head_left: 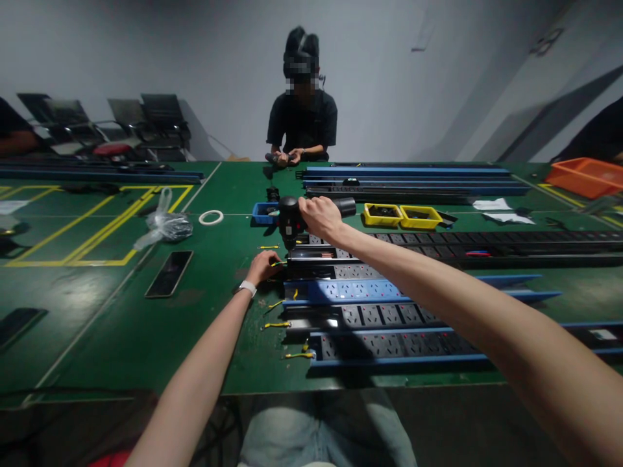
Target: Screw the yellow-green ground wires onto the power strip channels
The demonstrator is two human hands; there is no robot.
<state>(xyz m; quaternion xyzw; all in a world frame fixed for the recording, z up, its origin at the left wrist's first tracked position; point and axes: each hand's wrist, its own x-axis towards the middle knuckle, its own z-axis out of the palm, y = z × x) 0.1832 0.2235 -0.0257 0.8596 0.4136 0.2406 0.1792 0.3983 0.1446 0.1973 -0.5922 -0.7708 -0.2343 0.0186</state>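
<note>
My right hand (320, 215) is wrapped round the handle of a black cordless screwdriver (288, 219). Its nose points down at the left end of a black power strip (311, 254). Just below it, my left hand (264, 264) pinches a short yellow-green wire (279, 263) at that same end. The screwdriver's tip contact is too small to make out. Nearer to me lie a blue power strip (350, 289), a black power strip (370, 316) and another blue-edged power strip (360, 346), with short yellow-green wires at their left ends.
Beyond the strips stand two yellow bins (383, 215) and a blue bin (263, 214). Blue rails (413, 172) lie farther back, before a co-worker (302, 120) holding a tool. To the left are a phone (169, 274), a plastic bag (168, 224) and a white tape ring (211, 217).
</note>
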